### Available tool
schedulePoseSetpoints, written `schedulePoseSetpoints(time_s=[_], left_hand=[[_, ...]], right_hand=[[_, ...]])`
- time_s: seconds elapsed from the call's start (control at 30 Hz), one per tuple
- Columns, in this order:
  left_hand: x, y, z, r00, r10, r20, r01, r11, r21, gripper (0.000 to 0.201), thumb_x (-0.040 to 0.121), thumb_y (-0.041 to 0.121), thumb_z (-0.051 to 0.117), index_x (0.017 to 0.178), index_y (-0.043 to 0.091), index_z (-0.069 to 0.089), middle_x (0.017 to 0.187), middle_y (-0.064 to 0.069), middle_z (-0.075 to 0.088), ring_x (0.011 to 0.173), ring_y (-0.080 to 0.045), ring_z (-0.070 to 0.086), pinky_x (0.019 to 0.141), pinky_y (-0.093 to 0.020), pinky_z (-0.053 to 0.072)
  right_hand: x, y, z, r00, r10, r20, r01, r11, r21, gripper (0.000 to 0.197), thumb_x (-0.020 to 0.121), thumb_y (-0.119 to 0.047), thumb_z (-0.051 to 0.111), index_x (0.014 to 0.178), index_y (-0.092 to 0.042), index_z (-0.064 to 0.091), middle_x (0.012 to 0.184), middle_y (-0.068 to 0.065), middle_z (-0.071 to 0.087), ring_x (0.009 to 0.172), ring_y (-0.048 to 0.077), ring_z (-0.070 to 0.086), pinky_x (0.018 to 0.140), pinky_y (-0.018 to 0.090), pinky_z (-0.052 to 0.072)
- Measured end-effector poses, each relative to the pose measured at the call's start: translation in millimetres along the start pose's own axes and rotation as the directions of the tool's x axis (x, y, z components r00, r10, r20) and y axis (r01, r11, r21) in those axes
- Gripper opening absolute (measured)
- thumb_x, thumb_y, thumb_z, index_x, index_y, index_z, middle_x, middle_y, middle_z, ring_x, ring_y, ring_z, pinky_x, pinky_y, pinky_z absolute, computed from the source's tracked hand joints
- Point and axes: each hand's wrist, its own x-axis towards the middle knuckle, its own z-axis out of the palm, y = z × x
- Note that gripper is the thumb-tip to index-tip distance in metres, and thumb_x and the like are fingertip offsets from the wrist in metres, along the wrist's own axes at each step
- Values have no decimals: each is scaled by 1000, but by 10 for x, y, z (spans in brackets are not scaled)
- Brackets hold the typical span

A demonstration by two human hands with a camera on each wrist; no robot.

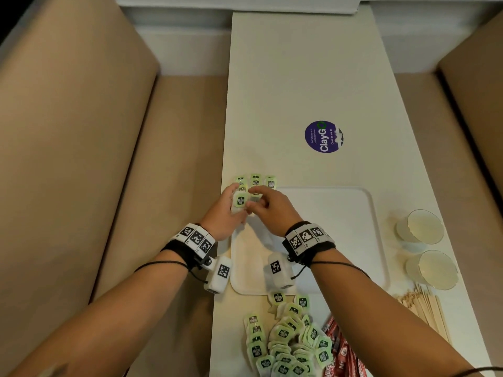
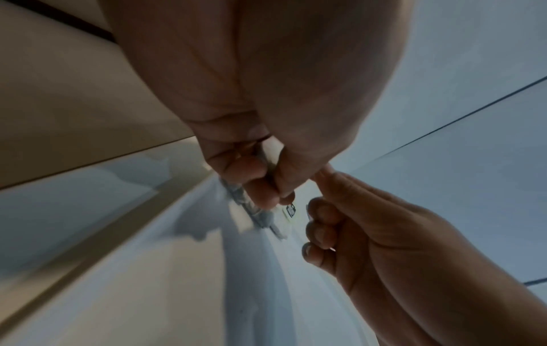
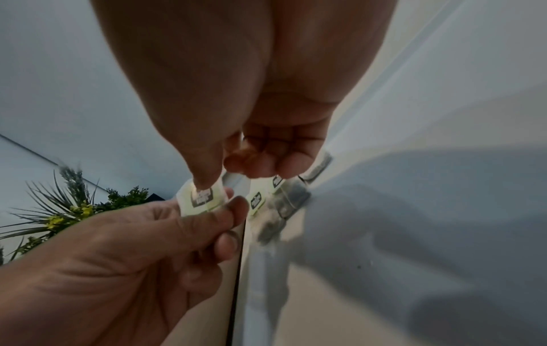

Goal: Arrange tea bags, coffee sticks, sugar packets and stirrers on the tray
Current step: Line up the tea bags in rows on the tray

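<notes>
1. The left hand (image 1: 221, 213) pinches a green-labelled tea bag (image 1: 240, 201) between thumb and fingers, left of frame centre.
2. The right hand (image 1: 268, 210) has its fingers curled, thumb tip touching that tea bag's label; whether its grip holds anything I cannot tell.
3. A row of tea bags (image 1: 255, 181) lies at the white tray (image 1: 353, 213)'s upper-left corner.
4. More tea bags in a loose pile (image 1: 285, 344) cover the counter (image 1: 285, 91) at bottom centre.
</notes>
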Motion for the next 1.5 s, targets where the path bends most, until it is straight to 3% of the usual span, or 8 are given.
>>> schedulePoseSetpoints(time_s=[0.17, 0.27, 0.43, 0.57, 0.7, 0.87, 1.07, 1.5], left_hand=[[-81, 40, 44, 999, 3, 35, -3, 1000, 8, 47, 93, 5, 66, 133, 21, 49, 101, -2, 70, 80, -11, 68, 67, -24, 51], [-86, 49, 38, 998, 43, -53, -40, 998, 49, 18, 96, 9, 64, 103, 25, 65, 89, 5, 72, 70, -1, 65, 61, -16, 46], [-59, 10, 79, 992, 105, -68, -100, 992, 77, 18, 94, 10, 68, 89, 26, 72, 69, 17, 67, 57, 4, 54, 61, -14, 44], [25, -13, 144, 995, 91, -44, -88, 994, 66, 9, 93, 10, 68, 88, 16, 72, 75, 1, 68, 66, -10, 57, 70, -29, 51], [109, 9, 206, 996, 76, -57, -70, 992, 103, 7, 90, 13, 74, 88, 19, 71, 77, 3, 68, 70, -8, 60, 75, -29, 54], [256, 43, 177, 988, 75, -132, -43, 972, 232, 28, 84, 9, 76, 104, 27, 67, 80, 4, 65, 73, -10, 60, 79, -26, 53], [369, 167, 155, 993, 113, 27, -107, 804, 585, 61, 83, 15, 77, 138, 28, 54, 88, 5, 58, 80, -15, 58, 79, -34, 54], [502, 182, 159, 989, 144, -23, -99, 778, 620, 50, 83, 18, 76, 129, 24, 60, 84, 9, 52, 75, -14, 53, 71, -30, 48]], right_hand=[[-46, 3, -38, 999, -36, 23, 38, 996, -83, 14, 99, -27, 62, 88, -21, 69, 63, -7, 57, 55, 4, 46, 57, 18, 36], [-81, 39, -79, 998, -58, 9, 59, 987, -151, 15, 99, -28, 61, 87, -19, 66, 62, -7, 51, 56, 6, 44, 55, 19, 33], [-152, 132, -94, 1000, -11, -24, 9, 994, -109, 14, 98, -28, 62, 101, -17, 71, 73, -7, 62, 62, 2, 52, 59, 16, 37], [-193, 221, -104, 999, 42, 14, -39, 991, -124, 21, 98, -31, 63, 90, -14, 70, 77, -3, 66, 63, 5, 52, 61, 25, 40], [-153, 280, -190, 996, 80, -27, -83, 985, -152, 24, 99, -27, 62, 80, -14, 67, 72, -4, 62, 63, 7, 51, 58, 24, 36], [-20, 337, -348, 980, 161, -115, -178, 970, -167, 29, 98, -26, 61, 81, -5, 70, 79, 10, 69, 73, 24, 60, 68, 34, 45], [103, 344, -351, 963, 253, -96, -269, 934, -234, 31, 96, -28, 61, 67, -18, 65, 63, -2, 61, 64, 19, 57, 58, 29, 43], [268, 329, -292, 939, 282, -199, -324, 919, -226, 16, 88, -28, 64, 79, -17, 71, 79, 1, 71, 79, 24, 67, 70, 33, 55]])
